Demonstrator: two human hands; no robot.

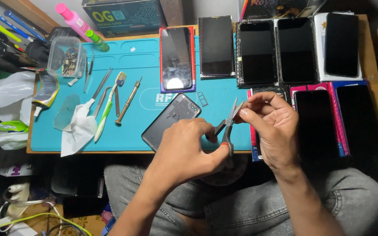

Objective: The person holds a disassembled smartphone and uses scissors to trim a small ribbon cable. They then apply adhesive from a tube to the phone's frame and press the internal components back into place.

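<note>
The left hand [182, 150] is gripping the handles of a small pair of scissors [227, 126], fingers closed through and around the loops, with the blades pointing up and away over the near edge of the teal work mat [132, 57]. The right hand [274, 126] is pinching a tiny piece at the blade tips, thumb and forefinger pressed together on it, though the piece is too small to identify. Just left of the scissors, a dark phone [171, 119] is lying tilted on the mat, with a screwdriver [128, 101], tweezers [102, 84] and a toothbrush [109, 105] farther left.
</note>
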